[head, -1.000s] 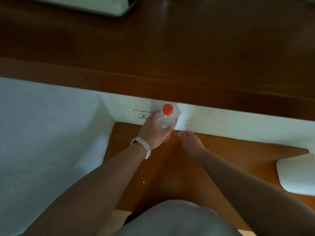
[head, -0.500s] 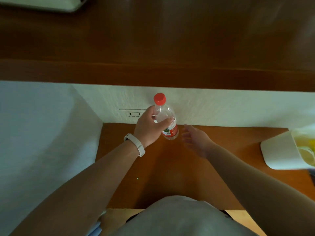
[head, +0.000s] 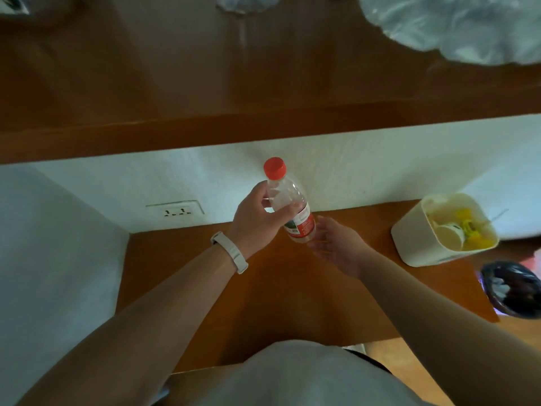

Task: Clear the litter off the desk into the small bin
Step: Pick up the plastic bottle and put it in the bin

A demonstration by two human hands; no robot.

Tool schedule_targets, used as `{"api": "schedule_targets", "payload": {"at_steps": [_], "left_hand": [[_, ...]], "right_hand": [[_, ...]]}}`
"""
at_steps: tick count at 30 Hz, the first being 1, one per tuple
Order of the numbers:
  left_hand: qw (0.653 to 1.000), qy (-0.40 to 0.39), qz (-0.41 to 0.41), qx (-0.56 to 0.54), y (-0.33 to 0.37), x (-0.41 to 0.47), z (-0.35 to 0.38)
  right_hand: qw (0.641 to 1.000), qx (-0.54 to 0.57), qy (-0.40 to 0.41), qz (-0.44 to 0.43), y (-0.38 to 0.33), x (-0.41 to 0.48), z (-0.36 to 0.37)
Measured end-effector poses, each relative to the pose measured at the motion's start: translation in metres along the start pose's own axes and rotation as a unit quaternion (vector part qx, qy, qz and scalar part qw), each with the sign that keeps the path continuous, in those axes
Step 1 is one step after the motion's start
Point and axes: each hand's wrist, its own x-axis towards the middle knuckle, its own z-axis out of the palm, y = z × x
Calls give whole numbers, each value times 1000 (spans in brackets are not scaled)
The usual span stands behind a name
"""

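Observation:
A clear plastic bottle (head: pixel 292 206) with a red cap and a red label is held upright-tilted below the desk's edge, above the lower wooden surface. My left hand (head: pixel 257 218), with a white band on its wrist, is shut on the bottle's upper body. Just to the right of the bottle's base, my right hand (head: pixel 336 244) is open, fingers apart, holding nothing. The small cream bin (head: pixel 415 238) stands at the right on the lower surface, with a paper cup and yellow scraps inside. The wooden desk (head: pixel 205 68) fills the top of the view.
Crumpled clear plastic (head: pixel 456 22) lies on the desk at top right, with another piece (head: pixel 243 1) at top centre. A black-lined bin (head: pixel 512 288) sits at the far right. A wall socket (head: pixel 175 211) is on the white wall, left of the bottle.
The view has swung right, bringing the cream bin fully into sight. My left hand has carried the bottle slightly right and up, and my right hand has come close to its base.

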Motion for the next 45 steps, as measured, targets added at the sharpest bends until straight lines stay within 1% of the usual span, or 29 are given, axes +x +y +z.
{"api": "schedule_targets", "payload": {"at_steps": [7,11,17,21,25,29,34,36,37,39,42,44,45], "left_hand": [[997,-25,72,-5,74,5,72],[993,-35,117,5,111,8,113],[990,-56,129,11,151,11,165],[990,-67,126,0,172,16,197],[989,-76,125,12,188,24,229],[992,-82,89,26,191,37,261],[994,-89,39,58,182,54,293],[993,-87,21,77,179,57,303],[993,-82,11,83,177,59,308],[994,-69,-4,87,175,62,317],[993,-67,-4,101,173,68,328],[991,-74,-6,114,171,72,334],[990,-75,-6,120,170,74,336]], "right_hand": [[998,40,19,-39,-27,-26,-92],[994,67,53,-62,-39,-45,-148],[990,92,67,-80,-44,-71,-215],[989,91,80,-82,-42,-80,-255],[987,93,98,-88,-40,-80,-290],[986,94,95,-97,-41,-79,-316],[989,37,97,-105,-43,-71,-338],[989,-24,97,-112,-42,-64,-345],[984,-73,100,-124,-41,-61,-348],[959,-193,117,-170,-36,-58,-353],[889,-354,133,-260,-30,-60,-355],[841,-422,137,-309,-28,-60,-356],[826,-440,138,-324,-27,-59,-357]]}}
